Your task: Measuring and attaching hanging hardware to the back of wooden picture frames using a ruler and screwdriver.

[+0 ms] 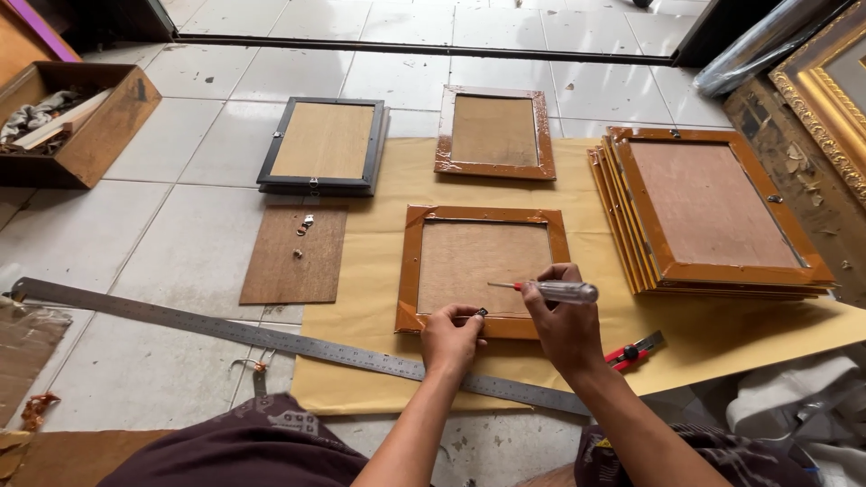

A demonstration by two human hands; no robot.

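Frame (483,269) sits face down on the yellow paper (379,298), and everything here gets placed off it. Left hand (451,335) comes in over the frame's near rail, fingertips pinched on a small dark metal clip (483,312) and holding it against the wood. Right hand (564,320) is just right of it, fingers curled tight round a screwdriver (552,290) with a clear handle, the blade lying almost flat and pointing left across the backing board, its tip short of the clip.

My read: a hanger fitting is being fixed to that near rail. To do it well, the clip wants to stay flat and square to the rail, the pinching fingers kept clear of the hole, and the driver brought up off the horizontal so it bears straight down. Tilted, the tip could skid and score the brown tape on the rail.

Around the frame: a steel ruler (271,338) runs diagonally just in front of it, a red-handled cutter (636,352) lies to its front right, a loose brown board (296,254) with small bits of hardware on it sits to its left. Behind it is a second taped frame (493,133), behind and left a dark-framed stack (323,146), to its right a fanned stack (713,212) of orange-brown frames. Far left, well apart, a wooden box (77,122).
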